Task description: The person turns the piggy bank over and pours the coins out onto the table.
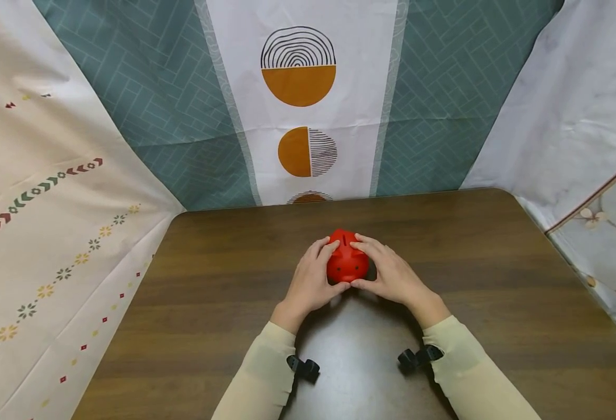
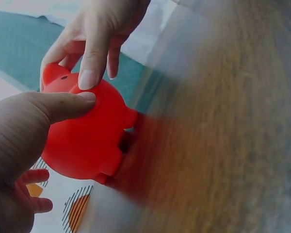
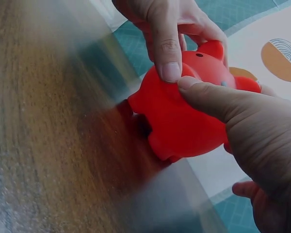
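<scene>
A red piggy bank (image 1: 347,265) with a coin slot on its back and small black eyes faces me on the table. My left hand (image 1: 312,274) holds its left side and my right hand (image 1: 390,274) its right side. Both thumbs meet at the snout, and the fingers curl over the top near the ears. In the left wrist view the piggy bank (image 2: 82,141) has its feet at the wooden surface, my left thumb (image 2: 70,106) on its snout. The right wrist view shows the piggy bank (image 3: 184,121) with my right thumb (image 3: 208,97) pressed there too.
The brown wooden table (image 1: 224,326) has rounded far corners. Behind it hangs a green and white cloth (image 1: 308,116) with orange half circles. Patterned cream cloth (image 1: 51,262) hangs at the left, and pale cloth (image 1: 565,116) at the right. Black wrist cameras (image 1: 304,368) sit on both sleeves.
</scene>
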Demonstrator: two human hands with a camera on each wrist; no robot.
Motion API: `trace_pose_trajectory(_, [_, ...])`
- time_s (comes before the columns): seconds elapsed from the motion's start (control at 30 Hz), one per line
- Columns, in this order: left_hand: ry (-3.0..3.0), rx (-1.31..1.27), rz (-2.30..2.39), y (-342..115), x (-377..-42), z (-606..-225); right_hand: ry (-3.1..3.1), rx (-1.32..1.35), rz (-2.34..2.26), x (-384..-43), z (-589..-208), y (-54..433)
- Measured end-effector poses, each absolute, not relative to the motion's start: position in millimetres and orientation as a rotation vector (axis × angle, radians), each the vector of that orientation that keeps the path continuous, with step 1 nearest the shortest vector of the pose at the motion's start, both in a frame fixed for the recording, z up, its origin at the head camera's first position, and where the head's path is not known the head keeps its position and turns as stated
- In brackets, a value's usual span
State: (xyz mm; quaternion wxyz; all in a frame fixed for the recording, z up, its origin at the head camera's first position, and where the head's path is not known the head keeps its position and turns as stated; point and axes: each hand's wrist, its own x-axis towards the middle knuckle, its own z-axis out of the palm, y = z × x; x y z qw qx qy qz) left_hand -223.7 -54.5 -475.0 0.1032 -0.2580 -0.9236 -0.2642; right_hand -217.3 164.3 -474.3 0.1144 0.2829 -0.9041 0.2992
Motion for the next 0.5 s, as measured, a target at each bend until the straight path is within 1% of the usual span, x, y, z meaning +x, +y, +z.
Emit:
trace_pose_trajectory(0.27, [-2.722, -0.801, -0.933, -55.8, -221.8, -480.7, -2.631, 0.846, 0.994, -217.2, -481.0, 162.7])
trace_pose_trajectory(0.5, [-2.718, -0.837, -0.932, -56.5, -223.9, -481.2, -2.631, 0.848, 1.017, -218.5, -481.6, 163.7])
